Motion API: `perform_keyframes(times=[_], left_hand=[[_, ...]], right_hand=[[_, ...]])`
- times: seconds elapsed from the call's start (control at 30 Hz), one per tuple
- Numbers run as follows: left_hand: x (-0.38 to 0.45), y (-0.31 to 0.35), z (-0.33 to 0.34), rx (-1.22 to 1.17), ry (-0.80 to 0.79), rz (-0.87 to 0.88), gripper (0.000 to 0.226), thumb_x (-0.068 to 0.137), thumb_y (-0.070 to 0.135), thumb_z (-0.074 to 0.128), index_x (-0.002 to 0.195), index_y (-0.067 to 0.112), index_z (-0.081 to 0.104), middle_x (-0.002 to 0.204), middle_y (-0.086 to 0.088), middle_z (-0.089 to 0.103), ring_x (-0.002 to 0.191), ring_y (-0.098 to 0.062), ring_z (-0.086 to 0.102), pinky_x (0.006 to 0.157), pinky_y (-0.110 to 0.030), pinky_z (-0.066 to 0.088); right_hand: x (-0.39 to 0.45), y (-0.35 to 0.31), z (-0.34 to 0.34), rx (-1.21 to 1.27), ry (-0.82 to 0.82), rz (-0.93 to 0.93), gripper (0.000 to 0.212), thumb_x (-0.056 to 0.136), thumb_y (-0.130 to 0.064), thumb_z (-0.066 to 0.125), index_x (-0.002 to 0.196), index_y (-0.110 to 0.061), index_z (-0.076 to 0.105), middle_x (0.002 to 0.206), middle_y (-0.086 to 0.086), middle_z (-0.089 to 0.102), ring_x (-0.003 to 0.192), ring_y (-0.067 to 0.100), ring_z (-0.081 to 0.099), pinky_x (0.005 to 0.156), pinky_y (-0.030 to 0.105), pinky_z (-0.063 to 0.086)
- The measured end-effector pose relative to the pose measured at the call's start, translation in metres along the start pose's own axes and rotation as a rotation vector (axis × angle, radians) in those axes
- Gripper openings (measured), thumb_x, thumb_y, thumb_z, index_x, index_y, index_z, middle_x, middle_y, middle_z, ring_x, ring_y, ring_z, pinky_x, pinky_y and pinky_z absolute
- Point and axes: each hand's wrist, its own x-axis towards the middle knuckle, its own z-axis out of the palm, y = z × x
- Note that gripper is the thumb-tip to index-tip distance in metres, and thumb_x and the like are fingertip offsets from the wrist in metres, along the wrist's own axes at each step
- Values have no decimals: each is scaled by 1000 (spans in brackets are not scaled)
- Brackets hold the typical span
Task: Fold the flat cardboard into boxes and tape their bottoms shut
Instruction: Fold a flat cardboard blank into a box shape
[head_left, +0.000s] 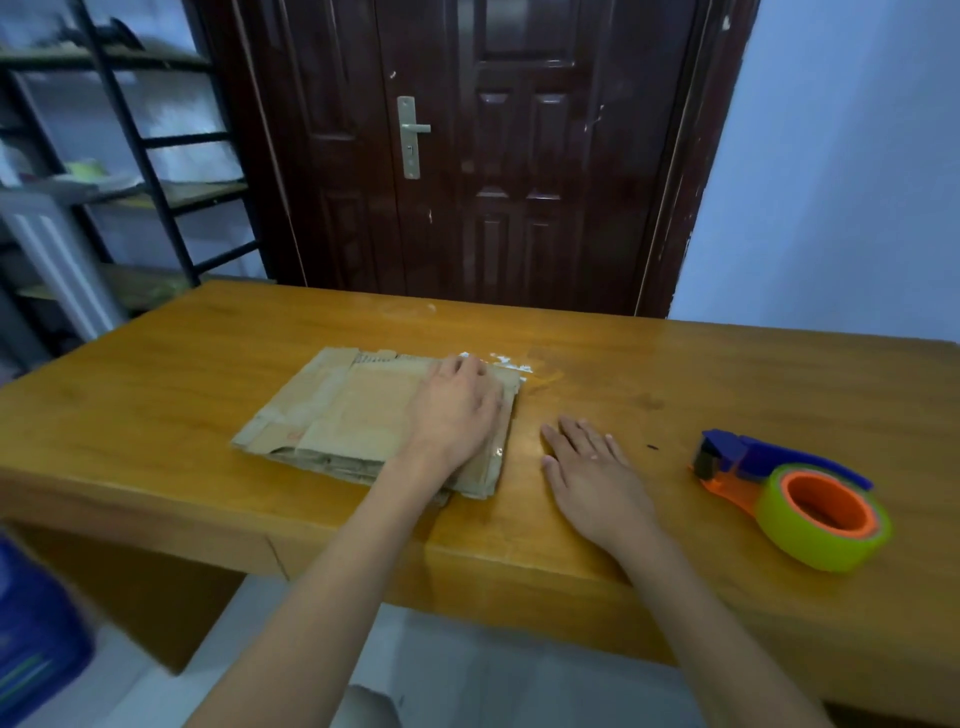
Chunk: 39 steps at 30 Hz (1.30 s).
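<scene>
A stack of flat brown cardboard (343, 410) lies on the wooden table (649, 358), left of centre. My left hand (457, 410) rests palm down on the right part of the stack, its fingers reaching the far edge. My right hand (592, 473) lies flat on the bare tabletop just right of the stack, fingers straight and spread, touching no cardboard. A tape dispenser (789, 488) with a blue and orange body and a yellow-green roll sits on the table to the right, apart from both hands.
A dark wooden door (467, 156) stands behind the table. Black metal shelves (130, 156) stand at the left. A blue object (36, 634) sits on the floor at the lower left. White scraps (509, 361) lie just beyond the stack.
</scene>
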Motion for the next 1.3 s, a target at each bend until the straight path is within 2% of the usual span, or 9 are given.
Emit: perform_keyframes(times=[0.1, 0.23, 0.4, 0.5, 0.7, 0.87, 0.97, 1.07, 1.3], left_hand=[[-3, -21, -22, 208, -82, -165, 60, 98, 58, 45, 146, 23, 48, 156, -10, 44, 147, -37, 34, 120, -58, 31], [-7, -34, -29, 240, -335, -296, 75, 88, 82, 42, 150, 40, 39, 165, -2, 30, 147, -49, 27, 115, -77, 20], [-6, -5, -11, 251, -293, -267, 97, 80, 91, 46, 156, 34, 33, 167, -4, 27, 147, -48, 29, 115, -70, 28], [-7, 7, 0, 358, -301, -271, 108, 72, 101, 36, 154, 30, 36, 165, -9, 33, 146, -47, 33, 112, -64, 31], [-14, 8, 12, 390, -221, -208, 104, 74, 100, 16, 151, 36, 43, 165, -3, 35, 145, -42, 34, 111, -59, 29], [-19, 4, 22, 366, -140, -191, 92, 82, 93, 20, 151, 38, 44, 166, -1, 35, 147, -40, 33, 113, -60, 27], [-22, 4, 23, 330, -69, -174, 85, 87, 87, 19, 148, 35, 50, 162, -1, 42, 147, -39, 34, 111, -60, 28], [-22, 4, 25, 342, -47, -169, 81, 91, 82, 19, 145, 32, 54, 157, -3, 48, 144, -40, 39, 108, -58, 31], [-21, 0, 30, 367, -23, -159, 76, 93, 77, 19, 142, 32, 56, 154, 0, 51, 141, -39, 41, 104, -58, 33]], right_hand=[[-3, -1, 2, 19, 1, 4, 56, 113, -45, 15, 167, -30, 17, 176, -2, 8, 162, 18, 3, 131, 41, 3], [-4, 0, -1, 45, -10, -6, 57, 113, -46, 15, 168, -29, 16, 176, -2, 6, 162, 18, 1, 131, 41, 2], [-4, 1, 0, 47, -2, -11, 57, 113, -47, 15, 168, -30, 14, 176, -2, 6, 162, 18, 2, 132, 42, 3], [-4, 4, 1, 36, -2, -20, 58, 113, -43, 17, 168, -26, 12, 176, -1, 7, 162, 20, 4, 132, 42, 5], [-4, 4, 0, 51, 26, -55, 59, 112, -39, 25, 168, -23, 14, 176, 0, 8, 161, 23, 9, 131, 46, 8], [1, 10, 4, 206, 75, -35, 49, 111, -35, 33, 158, -29, 44, 172, -9, 25, 158, 17, 21, 130, 42, 13], [6, 14, 5, 267, 94, 6, 44, 110, -32, 37, 150, -28, 57, 168, -7, 36, 153, 18, 32, 128, 42, 24], [6, 13, 2, 257, 102, 27, 43, 110, -32, 38, 147, -27, 59, 165, -7, 41, 150, 19, 37, 123, 43, 32], [7, 12, 7, 286, 134, 34, 44, 111, -33, 34, 146, -31, 60, 165, -9, 41, 150, 17, 38, 123, 43, 31]])
